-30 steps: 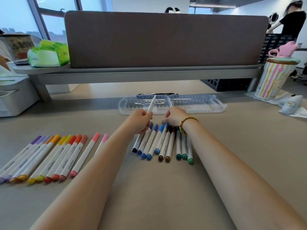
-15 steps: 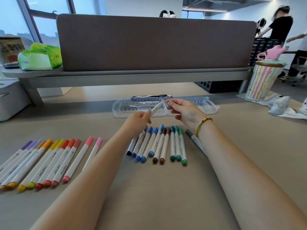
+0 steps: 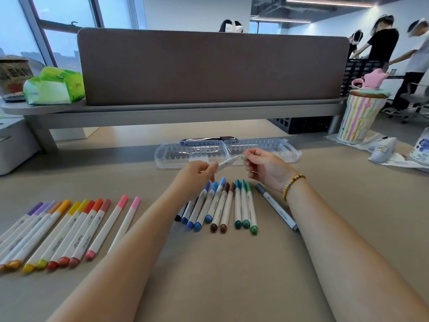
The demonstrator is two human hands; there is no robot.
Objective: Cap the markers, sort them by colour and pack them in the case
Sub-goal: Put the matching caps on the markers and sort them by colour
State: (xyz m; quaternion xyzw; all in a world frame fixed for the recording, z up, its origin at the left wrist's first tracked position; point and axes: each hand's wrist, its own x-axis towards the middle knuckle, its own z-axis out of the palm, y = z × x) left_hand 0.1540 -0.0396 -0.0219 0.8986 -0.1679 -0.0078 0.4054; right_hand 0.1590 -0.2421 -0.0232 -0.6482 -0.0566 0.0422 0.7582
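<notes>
Left hand (image 3: 197,169) held above the counter (image 3: 232,263), its grip clamped on the barrel of a white marker (image 3: 228,161); the marker tilts up and to the right, tip end toward the other hand. Right hand (image 3: 267,169) pinches a small pale cap (image 3: 244,157) between thumb and fingertips, just at the marker's tip; whether cap and tip touch cannot be told. A beaded bracelet (image 3: 293,185) sits on the right wrist.

Clear plastic case (image 3: 285,148) lies open on the counter just behind both hands, both halves flat, ribbed slots visible. A dark flat object (image 3: 209,138) lies behind it.

Below the hands, a row on the counter, all capped, side by side: one black-ended marker, blue markers (image 3: 204,205), two brown markers (image 3: 224,206), three green markers (image 3: 243,205). A grey marker (image 3: 276,206) lies apart to their right, angled, beside the right forearm.

Far left, a second row: purple, orange, yellow, red and pink markers (image 3: 69,231), fanned, the two pink ones slightly separated from the rest.

Periphery: striped cup (image 3: 357,119) with pink lid at right; green tissue pack (image 3: 54,89) on the shelf (image 3: 162,112) at left; brown divider panel (image 3: 209,66) on that shelf. People stand in the background, blurred.
</notes>
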